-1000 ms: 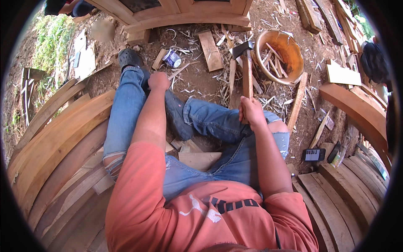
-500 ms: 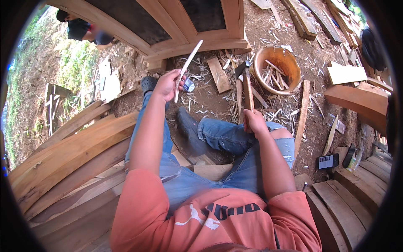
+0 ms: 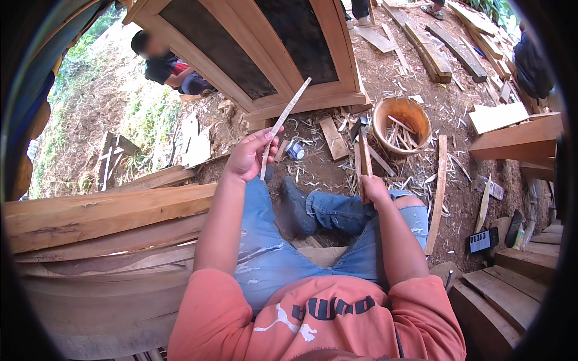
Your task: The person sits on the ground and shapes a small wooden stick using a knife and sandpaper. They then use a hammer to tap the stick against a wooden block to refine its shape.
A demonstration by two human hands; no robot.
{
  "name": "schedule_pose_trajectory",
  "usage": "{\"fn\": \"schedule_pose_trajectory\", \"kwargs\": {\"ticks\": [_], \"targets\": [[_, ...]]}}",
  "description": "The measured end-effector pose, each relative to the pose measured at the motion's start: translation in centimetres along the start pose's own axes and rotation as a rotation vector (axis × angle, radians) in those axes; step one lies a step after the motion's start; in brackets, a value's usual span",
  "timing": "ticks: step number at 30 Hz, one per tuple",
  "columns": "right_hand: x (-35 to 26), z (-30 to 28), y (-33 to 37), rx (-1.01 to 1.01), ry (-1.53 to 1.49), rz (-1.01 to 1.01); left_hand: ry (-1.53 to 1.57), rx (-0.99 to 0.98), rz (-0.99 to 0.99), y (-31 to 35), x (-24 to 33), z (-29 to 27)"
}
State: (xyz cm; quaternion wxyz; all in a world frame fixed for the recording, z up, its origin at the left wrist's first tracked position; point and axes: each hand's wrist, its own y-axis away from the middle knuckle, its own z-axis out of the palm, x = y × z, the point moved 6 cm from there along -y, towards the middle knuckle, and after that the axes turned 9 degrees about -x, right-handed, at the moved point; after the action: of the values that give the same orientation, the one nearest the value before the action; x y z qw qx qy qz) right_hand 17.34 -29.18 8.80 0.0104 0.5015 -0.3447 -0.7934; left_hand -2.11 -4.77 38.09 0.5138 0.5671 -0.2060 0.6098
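Observation:
My left hand (image 3: 256, 151) is closed round a thin, pale wooden strip (image 3: 288, 112), gripping its lower part. The strip slants up and to the right, its upper end in front of the panelled wooden furniture piece (image 3: 259, 54). Over my right knee, my right hand (image 3: 376, 190) is wrapped round the wooden handle of a hatchet (image 3: 365, 153). Its dark metal head points away from me, near the ground beside a round tub (image 3: 380, 127) that holds wooden sticks. Strip and hatchet are apart.
Shavings litter the dirt ground. A small can (image 3: 295, 150) and a short board (image 3: 333, 138) lie ahead. Thick planks (image 3: 108, 210) are stacked at my left, more timber (image 3: 506, 298) at my right near a phone (image 3: 480, 240). A person (image 3: 165, 69) sits at the far left.
My view has shifted, so the scene sits lower and more to the right. The strip leans further right. The hatchet head appears lower, closer to the tub's side. Both holds are unchanged.

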Motion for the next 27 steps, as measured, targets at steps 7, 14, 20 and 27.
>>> {"fn": "schedule_pose_trajectory", "kwargs": {"ticks": [7,14,20,27], "targets": [[0.8,0.2,0.1,-0.014,0.016,0.007,-0.609,0.275,0.018,5.3,2.8,3.4],[1.0,-0.8,1.7,0.044,0.070,0.004,-1.890,0.084,0.306,11.8,8.4,20.9],[2.0,-2.3,1.3,0.001,0.088,0.033,-2.237,-0.224,0.454,17.9,8.0,38.0],[2.8,-2.6,4.5,0.186,0.308,0.092,-2.114,-0.278,0.494,19.9,7.7,36.2]]}}
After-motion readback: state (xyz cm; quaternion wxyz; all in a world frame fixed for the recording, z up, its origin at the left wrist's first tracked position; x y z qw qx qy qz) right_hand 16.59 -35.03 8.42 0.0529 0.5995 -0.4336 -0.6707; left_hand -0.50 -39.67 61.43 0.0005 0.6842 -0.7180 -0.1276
